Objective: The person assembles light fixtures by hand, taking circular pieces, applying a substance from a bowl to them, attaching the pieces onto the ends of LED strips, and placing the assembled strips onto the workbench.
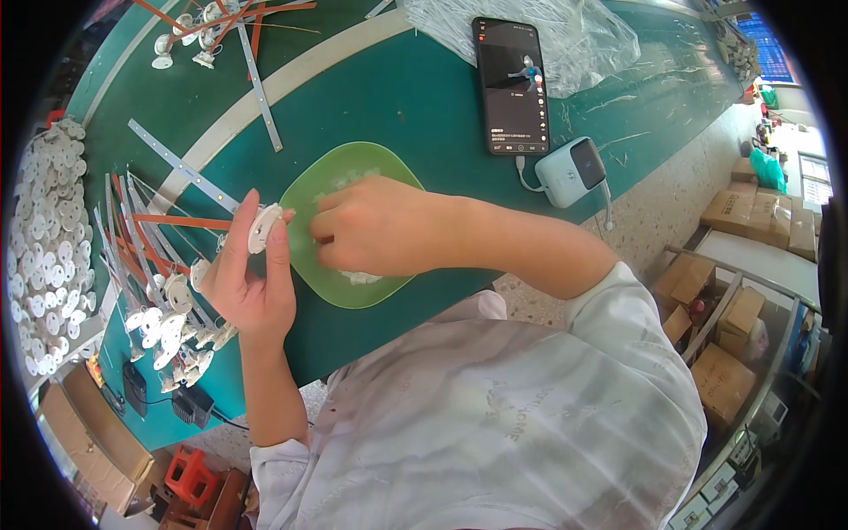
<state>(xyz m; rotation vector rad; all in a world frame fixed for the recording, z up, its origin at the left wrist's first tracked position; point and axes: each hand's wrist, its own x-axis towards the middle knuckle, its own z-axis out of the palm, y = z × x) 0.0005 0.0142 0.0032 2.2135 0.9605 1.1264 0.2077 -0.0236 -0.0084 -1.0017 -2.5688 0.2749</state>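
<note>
White disc: up it comes at 9 o'clock of the green bowl, our clock centre; the white disc [263, 228] stands tilted just beside the rim, clear of the tabletop.
Left hand: at 8 o'clock, the left hand [254, 296] pinches that disc between thumb and fingers, palm partly turned up.
Orange strip: an orange strip [181, 221] runs in from 9 o'clock to the fingers; whether it joins the disc is hidden.
Green bowl: here's the green bowl [305, 190], small white pieces [360, 277] lying inside.
Right hand: in from 3 o'clock, the right hand [375, 230] dips over the bowl, fingers curled well in; fingertips hidden, so no telling what they grip.
Disc cluster: over at 8 o'clock, a cluster of white discs [168, 327] with strips crowds near the left wrist.
Disc heap: far out at 9, a big heap of white discs [49, 265].
Second bunch: at 11, more discs and orange strips [256, 11].
Phone: between 1 and 2, a lit phone [512, 84], clear plastic [592, 49] beyond it.
Power bank: nearing 3, a pale power bank [570, 172] cabled to the phone.
Floor: a red stool [190, 475] at 7.
</note>
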